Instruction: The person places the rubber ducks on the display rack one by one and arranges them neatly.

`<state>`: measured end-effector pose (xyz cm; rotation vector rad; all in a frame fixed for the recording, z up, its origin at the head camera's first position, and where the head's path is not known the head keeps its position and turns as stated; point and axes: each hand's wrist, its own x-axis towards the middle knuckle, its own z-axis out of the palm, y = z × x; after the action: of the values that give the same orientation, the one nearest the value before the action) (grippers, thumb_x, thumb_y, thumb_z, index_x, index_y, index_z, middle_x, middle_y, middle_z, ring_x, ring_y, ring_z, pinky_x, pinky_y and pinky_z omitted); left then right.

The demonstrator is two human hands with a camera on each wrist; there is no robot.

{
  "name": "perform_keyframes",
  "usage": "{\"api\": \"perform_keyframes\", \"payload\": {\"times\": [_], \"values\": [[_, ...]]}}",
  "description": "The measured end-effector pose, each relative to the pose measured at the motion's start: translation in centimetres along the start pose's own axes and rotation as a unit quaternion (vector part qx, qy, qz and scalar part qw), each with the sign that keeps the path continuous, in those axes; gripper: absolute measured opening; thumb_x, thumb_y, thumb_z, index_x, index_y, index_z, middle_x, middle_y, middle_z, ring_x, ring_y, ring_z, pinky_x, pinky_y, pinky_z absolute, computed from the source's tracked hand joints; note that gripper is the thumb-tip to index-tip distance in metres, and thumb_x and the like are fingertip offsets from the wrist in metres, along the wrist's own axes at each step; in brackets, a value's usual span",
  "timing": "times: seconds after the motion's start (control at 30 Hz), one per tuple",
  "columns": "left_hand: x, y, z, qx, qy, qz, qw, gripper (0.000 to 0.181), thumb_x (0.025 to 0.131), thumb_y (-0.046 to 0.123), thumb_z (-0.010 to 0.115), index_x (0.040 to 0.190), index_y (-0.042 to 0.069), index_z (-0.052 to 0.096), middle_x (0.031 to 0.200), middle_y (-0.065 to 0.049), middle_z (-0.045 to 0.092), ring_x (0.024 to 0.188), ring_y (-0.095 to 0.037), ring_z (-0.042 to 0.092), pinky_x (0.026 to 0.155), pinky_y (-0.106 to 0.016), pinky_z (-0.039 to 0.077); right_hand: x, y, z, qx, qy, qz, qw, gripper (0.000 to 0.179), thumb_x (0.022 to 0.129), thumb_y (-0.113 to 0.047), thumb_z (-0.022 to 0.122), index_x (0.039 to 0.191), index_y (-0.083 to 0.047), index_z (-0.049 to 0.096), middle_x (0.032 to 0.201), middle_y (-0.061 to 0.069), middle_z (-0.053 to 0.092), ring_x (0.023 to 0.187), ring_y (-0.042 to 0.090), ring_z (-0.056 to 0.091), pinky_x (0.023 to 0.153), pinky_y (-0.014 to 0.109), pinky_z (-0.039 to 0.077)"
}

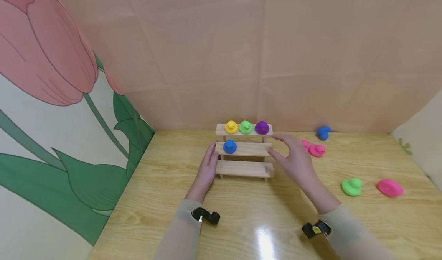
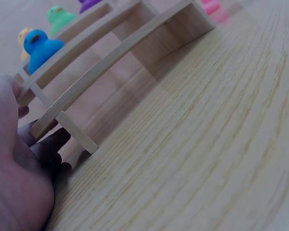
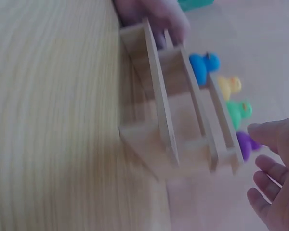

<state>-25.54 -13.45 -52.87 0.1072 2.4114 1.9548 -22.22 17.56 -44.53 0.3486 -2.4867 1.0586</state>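
Note:
A three-tier wooden display stand [image 1: 245, 168] stands on the table. Its top tier bears a yellow duck [image 1: 231, 127], a green duck [image 1: 246, 127] and a purple duck [image 1: 262, 127]. On the left of the middle tier sits a blue duck [image 1: 229, 147]; the bottom tier is bare. My left hand [image 1: 207, 170] holds the stand's left end, its fingers curling below a tier in the left wrist view. Beside the right end, my right hand [image 1: 297, 162] holds nothing, thumb and index finger spread apart. The right wrist view shows it near the purple duck [image 3: 247, 144].
Right of the stand, a blue duck [image 1: 323, 133] lies near the back wall, with two pink ducks [image 1: 316, 150] in front of it, one partly hidden by my right hand. Nearer are a green duck [image 1: 352, 186] and a pink duck [image 1: 390, 188] on its side.

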Motion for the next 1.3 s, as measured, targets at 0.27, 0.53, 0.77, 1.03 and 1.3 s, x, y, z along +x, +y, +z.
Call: {"api": "perform_keyframes", "payload": {"times": [0.27, 0.53, 0.77, 1.03, 1.3], "values": [[0.1, -0.1, 0.0, 0.001, 0.0, 0.0, 1.0, 0.052, 0.117, 0.059, 0.039, 0.169, 0.053, 0.033, 0.178, 0.008, 0.033, 0.166, -0.026, 0.025, 0.133, -0.058, 0.022, 0.4, 3.2, -3.7, -0.025, 0.023, 0.01, 0.9994, 0.055, 0.098, -0.013, 0.087, 0.147, -0.001, 0.065, 0.146, 0.028, 0.063, 0.129, 0.054, 0.059, 0.102, 0.074, 0.049], [0.1, -0.1, -0.1, -0.001, 0.0, -0.001, 1.0, 0.053, 0.117, 0.061, 0.038, 0.169, 0.053, 0.033, 0.178, 0.009, 0.033, 0.166, -0.025, 0.025, 0.133, -0.058, 0.022, 1.2, 6.2, -6.0, -0.019, 0.03, 0.024, 0.9991, 0.059, 0.098, -0.011, 0.086, 0.15, 0.002, 0.062, 0.148, 0.028, 0.059, 0.13, 0.054, 0.057, 0.105, 0.072, 0.048], [0.1, -0.2, -0.1, 0.006, 0.0, 0.001, 1.0, 0.052, 0.117, 0.062, 0.038, 0.168, 0.056, 0.034, 0.178, 0.01, 0.033, 0.166, -0.024, 0.025, 0.133, -0.058, 0.022, 2.3, 9.3, -7.0, -0.04, 0.038, 0.031, 0.998, 0.054, 0.097, -0.01, 0.087, 0.144, 0.003, 0.065, 0.143, 0.031, 0.062, 0.124, 0.052, 0.058, 0.098, 0.071, 0.046], [0.1, -0.1, 0.0, 0.009, 0.002, -0.002, 1.0, 0.054, 0.116, 0.062, 0.039, 0.169, 0.054, 0.033, 0.178, 0.009, 0.033, 0.166, -0.026, 0.024, 0.133, -0.06, 0.022, 2.7, 11.9, -8.2, -0.054, 0.025, 0.071, 0.9957, 0.056, 0.103, -0.019, 0.082, 0.149, 0.005, 0.061, 0.144, 0.035, 0.057, 0.128, 0.053, 0.052, 0.096, 0.07, 0.045], [0.1, -0.3, 0.0, 0.006, 0.004, -0.001, 1.0, 0.055, 0.115, 0.065, 0.039, 0.169, 0.054, 0.033, 0.178, 0.007, 0.033, 0.166, -0.028, 0.025, 0.133, -0.061, 0.022, 3.8, 14.4, -8.8, -0.066, 0.007, 0.09, 0.9937, 0.059, 0.104, -0.018, 0.08, 0.151, 0.009, 0.057, 0.148, 0.041, 0.053, 0.129, 0.061, 0.054, 0.097, 0.075, 0.048]]}}
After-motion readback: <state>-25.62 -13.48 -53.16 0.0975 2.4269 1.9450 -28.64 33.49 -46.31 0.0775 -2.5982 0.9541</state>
